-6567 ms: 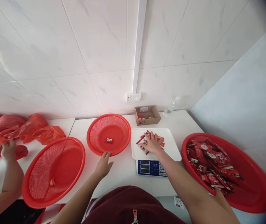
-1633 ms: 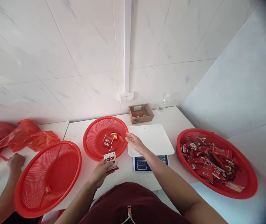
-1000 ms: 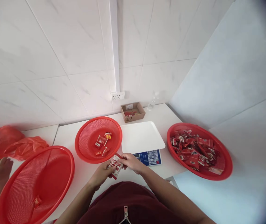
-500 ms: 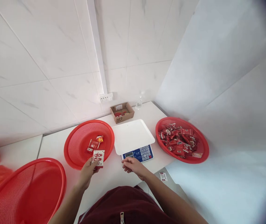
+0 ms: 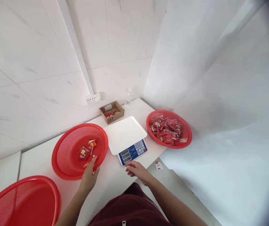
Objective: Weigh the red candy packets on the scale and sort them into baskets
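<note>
white tiled corner, white surface (image 5: 42, 160). left hand (image 5: 89, 176) grip spread over basket (image 5: 61, 169) rim, right hand (image 5: 138, 169) loosely open, empty; packets (image 5: 85, 150) could snag or spill.

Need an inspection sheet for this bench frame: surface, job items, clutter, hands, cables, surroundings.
Surface: white table, bare at the front edge.
Job's things: middle red basket holds a few small packets; right red basket is heaped with red packets; scale with its white pan bare.
Clutter: cardboard box and clear bottle at the wall; one packet on the floor; a third red basket at lower left.
Hands: left hand reaches over the middle basket's rim, fingertips at the packets; right hand open, just before the scale.
Cables: nothing seen.
Surroundings: white tiled wall, wall socket.
</note>
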Tool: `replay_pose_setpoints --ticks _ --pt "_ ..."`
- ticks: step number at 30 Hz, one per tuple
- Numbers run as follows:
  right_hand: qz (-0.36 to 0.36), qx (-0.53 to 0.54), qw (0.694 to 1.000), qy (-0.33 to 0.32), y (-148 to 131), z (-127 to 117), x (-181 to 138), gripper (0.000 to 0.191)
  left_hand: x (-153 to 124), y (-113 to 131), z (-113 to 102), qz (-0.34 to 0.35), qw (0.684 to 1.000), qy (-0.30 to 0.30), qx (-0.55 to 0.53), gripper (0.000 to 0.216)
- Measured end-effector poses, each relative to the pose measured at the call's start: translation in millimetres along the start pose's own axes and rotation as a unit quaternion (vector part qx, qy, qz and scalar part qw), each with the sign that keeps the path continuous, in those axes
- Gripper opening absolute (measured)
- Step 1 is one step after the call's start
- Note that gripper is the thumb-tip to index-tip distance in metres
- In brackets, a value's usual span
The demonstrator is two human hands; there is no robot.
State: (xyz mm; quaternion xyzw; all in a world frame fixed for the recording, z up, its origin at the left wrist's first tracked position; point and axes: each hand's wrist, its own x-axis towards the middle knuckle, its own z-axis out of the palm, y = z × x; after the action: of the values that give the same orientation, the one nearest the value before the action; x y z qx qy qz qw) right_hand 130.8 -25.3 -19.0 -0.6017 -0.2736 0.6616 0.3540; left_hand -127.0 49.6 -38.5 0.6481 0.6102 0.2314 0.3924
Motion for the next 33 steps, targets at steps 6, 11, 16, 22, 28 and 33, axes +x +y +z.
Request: replay_pose_setpoints --ticks 6,11,16,22,28,33 --pt "-0.002 0.005 1.000 0.017 12.4 -1.5 -9.0 0.032 5.9 -19.5 1.6 0.073 0.984 -0.033 0.156 0.041" --pt "-0.010 -0.017 0.999 0.028 10.9 -17.1 -11.2 0.027 16.0 -16.9 -7.0 0.083 0.979 -0.028 0.186 0.045" --pt "-0.039 -0.042 0.997 0.041 -7.0 -48.8 -7.5 0.028 30.3 -16.4 -11.5 0.055 0.975 0.021 0.212 0.043" --pt "-0.120 -0.101 0.978 0.139 -39.0 -136.1 12.6 0.032 38.6 2.3 -3.0 -0.006 0.963 0.085 0.255 0.048" --pt "-0.163 -0.392 0.855 0.299 -58.8 -262.0 42.0 0.034 31.3 55.4 57.6 0.041 0.961 0.144 0.233 0.046" --pt "-0.071 -0.535 0.802 0.255 -47.2 -309.1 69.8 0.054 30.1 112.7 120.6 0.045 0.975 0.105 0.188 0.046"
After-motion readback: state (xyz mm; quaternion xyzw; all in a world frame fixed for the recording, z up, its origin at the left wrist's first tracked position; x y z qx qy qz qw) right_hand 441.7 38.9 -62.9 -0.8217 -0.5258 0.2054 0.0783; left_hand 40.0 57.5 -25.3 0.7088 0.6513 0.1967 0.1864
